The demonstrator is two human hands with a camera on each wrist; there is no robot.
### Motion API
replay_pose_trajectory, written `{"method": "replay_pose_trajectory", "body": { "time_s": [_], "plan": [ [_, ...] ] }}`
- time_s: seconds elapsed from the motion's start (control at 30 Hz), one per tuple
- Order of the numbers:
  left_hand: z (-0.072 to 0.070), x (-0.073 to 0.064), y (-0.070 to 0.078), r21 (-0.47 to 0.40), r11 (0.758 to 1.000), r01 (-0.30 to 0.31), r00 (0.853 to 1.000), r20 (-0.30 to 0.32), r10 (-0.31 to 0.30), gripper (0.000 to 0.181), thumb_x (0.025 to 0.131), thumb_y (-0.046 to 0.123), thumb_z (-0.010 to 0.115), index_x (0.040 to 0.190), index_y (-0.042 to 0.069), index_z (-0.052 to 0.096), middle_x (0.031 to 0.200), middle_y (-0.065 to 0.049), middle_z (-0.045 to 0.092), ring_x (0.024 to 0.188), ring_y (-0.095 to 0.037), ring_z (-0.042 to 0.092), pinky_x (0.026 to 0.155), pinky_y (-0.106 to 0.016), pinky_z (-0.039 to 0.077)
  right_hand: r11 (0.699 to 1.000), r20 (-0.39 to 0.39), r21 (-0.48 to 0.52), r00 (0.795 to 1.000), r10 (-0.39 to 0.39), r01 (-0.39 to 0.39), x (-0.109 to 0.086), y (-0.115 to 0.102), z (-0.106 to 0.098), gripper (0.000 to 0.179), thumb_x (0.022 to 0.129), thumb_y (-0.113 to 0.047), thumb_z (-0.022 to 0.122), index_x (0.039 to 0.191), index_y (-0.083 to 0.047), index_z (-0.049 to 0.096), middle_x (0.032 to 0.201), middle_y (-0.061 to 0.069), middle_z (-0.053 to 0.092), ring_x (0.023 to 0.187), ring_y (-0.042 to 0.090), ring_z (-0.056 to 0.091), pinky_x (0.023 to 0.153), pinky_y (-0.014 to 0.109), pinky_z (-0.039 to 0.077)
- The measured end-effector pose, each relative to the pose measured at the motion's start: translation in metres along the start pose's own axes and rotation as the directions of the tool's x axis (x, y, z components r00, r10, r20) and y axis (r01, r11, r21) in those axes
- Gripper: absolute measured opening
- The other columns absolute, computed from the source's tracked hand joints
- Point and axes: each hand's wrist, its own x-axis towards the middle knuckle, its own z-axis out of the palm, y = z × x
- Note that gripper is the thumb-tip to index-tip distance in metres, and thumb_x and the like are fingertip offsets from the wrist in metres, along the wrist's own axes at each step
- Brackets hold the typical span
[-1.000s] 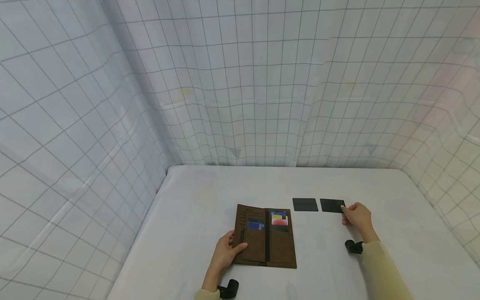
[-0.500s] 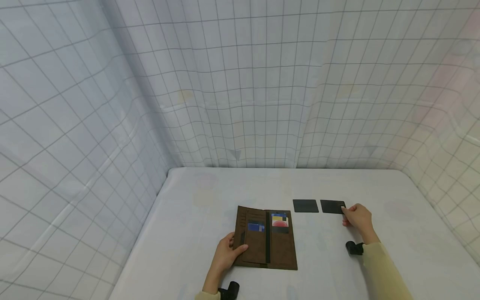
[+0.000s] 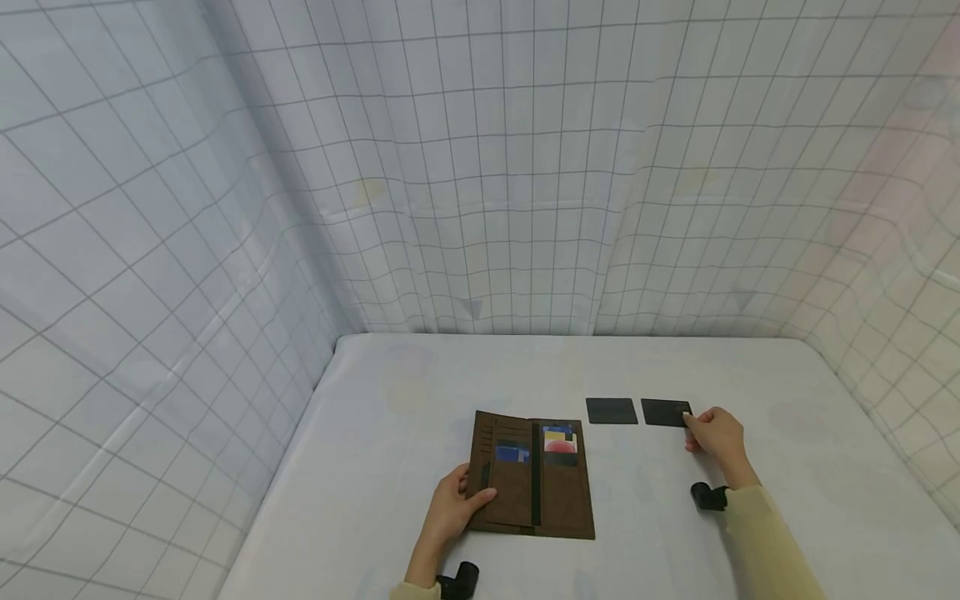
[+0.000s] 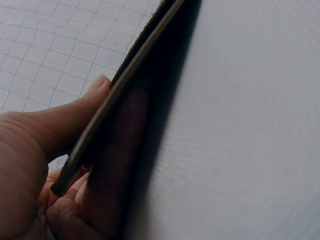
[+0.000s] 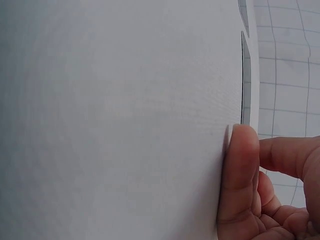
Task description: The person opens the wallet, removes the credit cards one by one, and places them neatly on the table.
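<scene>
A brown long wallet point(image 3: 564, 502) lies unfolded, with several cards in its slots, some blue point(image 3: 512, 452) and one white with red point(image 3: 560, 443). My left hand point(image 3: 448, 505) grips its left edge, thumb on top and fingers beneath. Seen from the left wrist, that wallet edge point(image 4: 116, 92) is lifted, and the dark underside hides part of my fingers. Over on the right, my right hand point(image 3: 717, 437) pinches the right end of a black card point(image 3: 663, 412). In the right wrist view the card point(image 5: 246, 85) appears almost edge-on beside my fingertips.
A second dark card point(image 3: 611, 411) lies flat just left of the pinched one, a small gap between them. White cloth covers the table point(image 3: 450, 367). Gridded white curtains point(image 3: 480, 208) hang behind and along both sides. Each wrist wears a black camera point(image 3: 708, 497).
</scene>
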Motion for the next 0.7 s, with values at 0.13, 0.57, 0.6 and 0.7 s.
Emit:
{"method": "replay_pose_trajectory", "body": {
  "time_s": [0.13,0.57,0.6,0.7],
  "plan": [
    [0.0,0.0,0.0,0.004,1.0,-0.003,1.0,0.0,0.003,0.06,0.083,0.016,0.075,0.125,-0.015,0.048,0.102,-0.024,0.065,0.084,-0.027,0.067,0.067,-0.029,0.053,1.0,0.013,-0.023,1.0,0.001,-0.001,0.0,-0.002,-0.001,0.025,0.094,-0.017,0.054,0.092,0.007,0.045,0.064,0.008,0.059,0.049,0.012,0.06,0.047,0.022,0.045],
    [-0.004,-0.004,0.013,-0.066,0.998,0.005,1.0,0.022,-0.003,0.054,0.084,0.006,0.072,0.124,-0.019,0.046,0.102,-0.028,0.064,0.083,-0.031,0.066,0.066,-0.029,0.053,0.952,-0.01,-0.287,0.994,-0.111,0.104,-0.005,-0.023,0.005,0.034,0.093,-0.031,0.053,0.084,0.001,0.052,0.067,0.008,0.054,0.059,0.021,0.049,0.051,0.032,0.037],
    [-0.004,-0.005,0.018,-0.07,0.998,0.004,1.0,0.023,-0.002,0.053,0.084,0.005,0.071,0.123,-0.02,0.046,0.101,-0.028,0.064,0.083,-0.032,0.066,0.066,-0.029,0.053,0.946,-0.013,-0.303,0.992,-0.125,0.115,-0.006,-0.027,0.007,0.034,0.093,-0.033,0.053,0.084,0.0,0.052,0.069,0.008,0.054,0.06,0.022,0.049,0.051,0.032,0.037],
    [-0.006,-0.009,0.034,-0.082,0.997,0.002,1.0,0.026,0.0,0.051,0.084,0.003,0.071,0.122,-0.021,0.046,0.1,-0.031,0.063,0.083,-0.034,0.066,0.066,-0.029,0.053,0.929,-0.009,-0.329,0.983,-0.185,0.172,-0.009,-0.046,0.016,0.035,0.093,-0.036,0.053,0.084,-0.002,0.055,0.072,0.008,0.054,0.061,0.021,0.048,0.049,0.031,0.037]
  ]
}}
